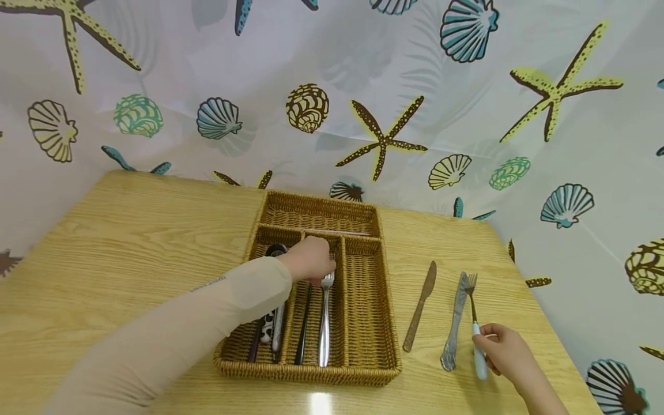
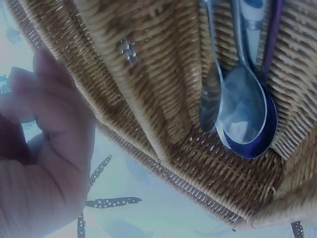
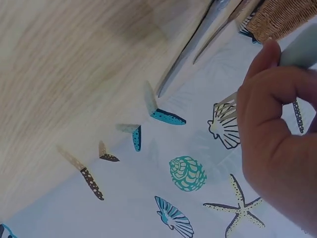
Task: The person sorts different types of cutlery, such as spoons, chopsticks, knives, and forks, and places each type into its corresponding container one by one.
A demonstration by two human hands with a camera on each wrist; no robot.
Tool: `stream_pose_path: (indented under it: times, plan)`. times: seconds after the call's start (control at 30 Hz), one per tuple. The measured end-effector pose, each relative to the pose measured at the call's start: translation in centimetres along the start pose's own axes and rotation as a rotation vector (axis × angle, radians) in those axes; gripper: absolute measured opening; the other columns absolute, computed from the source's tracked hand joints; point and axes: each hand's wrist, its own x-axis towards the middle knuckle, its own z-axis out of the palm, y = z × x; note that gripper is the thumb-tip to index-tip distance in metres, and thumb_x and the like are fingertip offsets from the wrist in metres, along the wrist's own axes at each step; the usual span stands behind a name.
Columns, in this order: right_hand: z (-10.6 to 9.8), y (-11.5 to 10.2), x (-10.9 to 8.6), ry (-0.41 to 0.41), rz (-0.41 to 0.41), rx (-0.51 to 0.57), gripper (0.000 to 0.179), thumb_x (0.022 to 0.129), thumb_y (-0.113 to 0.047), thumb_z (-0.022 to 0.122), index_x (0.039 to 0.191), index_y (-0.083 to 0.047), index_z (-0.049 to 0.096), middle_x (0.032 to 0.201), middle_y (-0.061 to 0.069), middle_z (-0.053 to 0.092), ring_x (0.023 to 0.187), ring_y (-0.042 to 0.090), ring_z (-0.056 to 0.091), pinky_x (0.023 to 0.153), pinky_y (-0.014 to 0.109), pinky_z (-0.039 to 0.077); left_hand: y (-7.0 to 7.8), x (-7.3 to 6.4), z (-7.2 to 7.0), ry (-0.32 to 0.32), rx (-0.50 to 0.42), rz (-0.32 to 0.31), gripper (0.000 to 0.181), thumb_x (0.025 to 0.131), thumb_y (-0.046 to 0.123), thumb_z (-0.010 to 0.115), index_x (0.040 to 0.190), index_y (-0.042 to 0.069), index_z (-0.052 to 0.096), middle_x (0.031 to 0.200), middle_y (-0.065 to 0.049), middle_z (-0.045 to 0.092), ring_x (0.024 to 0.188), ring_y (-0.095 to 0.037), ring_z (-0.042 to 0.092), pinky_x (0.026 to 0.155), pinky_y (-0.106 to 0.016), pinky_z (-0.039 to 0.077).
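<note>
My right hand (image 1: 500, 349) pinches a fork by its pale blue handle (image 1: 479, 357), the tines (image 1: 471, 282) pointing away over the wood. In the right wrist view its fingers curl round the handle (image 3: 299, 49). My left hand (image 1: 310, 259) is over the middle compartment of a wicker cutlery tray (image 1: 365, 311), fingers bent. Beside its fingertips lies a silver fork (image 1: 324, 323), with a black handle (image 1: 303, 334) to its left. I cannot tell whether the left fingers hold anything. Spoons (image 2: 243, 106) fill the left compartment.
Right of the tray lie a brownish knife (image 1: 421, 305) and a silver knife (image 1: 455, 323) with an ornate handle. A thin pink item (image 1: 337, 232) runs along the tray's back compartment. Behind the wooden table (image 1: 129, 259) hangs a shell-print cloth (image 1: 259, 75).
</note>
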Motion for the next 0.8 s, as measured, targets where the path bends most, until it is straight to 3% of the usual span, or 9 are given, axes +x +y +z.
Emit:
stream_pose_path:
  times: [0.23, 0.5, 0.67, 0.8]
  plan:
    - [0.1, -1.0, -0.3, -0.003, -0.006, 0.072, 0.039, 0.093, -0.017, 0.049, 0.119, 0.011, 0.044, 0.065, 0.0, 0.052, 0.046, 0.01, 0.039, 0.047, 0.027, 0.038, -0.1, 0.1, 0.0, -0.013, -0.034, -0.037, 0.051, 0.098, 0.019, 0.046, 0.048, 0.011, 0.052, 0.042, 0.0, 0.047, 0.035, -0.01, 0.03, 0.051, -0.025, 0.037]
    - [0.8, -1.8, -0.5, 0.087, -0.065, 0.006, 0.04, 0.091, -0.02, 0.054, 0.117, 0.01, 0.05, 0.068, 0.0, 0.051, 0.049, 0.008, 0.041, 0.047, 0.023, 0.038, 0.0, -0.2, -0.1, -0.016, -0.064, -0.018, 0.053, 0.098, 0.016, 0.045, 0.045, 0.013, 0.046, 0.043, 0.0, 0.047, 0.036, -0.01, 0.036, 0.057, -0.025, 0.04]
    - [1.4, -2.9, -0.4, 0.106, -0.097, -0.011, 0.04, 0.09, -0.02, 0.055, 0.116, 0.01, 0.052, 0.07, 0.0, 0.05, 0.052, 0.01, 0.041, 0.049, 0.025, 0.037, 0.1, -0.4, -0.4, -0.014, -0.093, -0.003, 0.048, 0.098, 0.015, 0.044, 0.051, 0.01, 0.055, 0.047, 0.0, 0.051, 0.042, -0.013, 0.043, 0.056, -0.025, 0.04]
    - [2.1, -3.5, -0.3, 0.078, -0.111, 0.04, 0.037, 0.091, -0.018, 0.056, 0.115, 0.011, 0.052, 0.071, 0.0, 0.05, 0.053, 0.009, 0.041, 0.048, 0.023, 0.037, 0.1, -0.6, -0.5, -0.006, -0.109, 0.002, 0.043, 0.097, 0.015, 0.043, 0.065, 0.002, 0.068, 0.05, 0.0, 0.054, 0.048, -0.016, 0.049, 0.054, -0.025, 0.041]
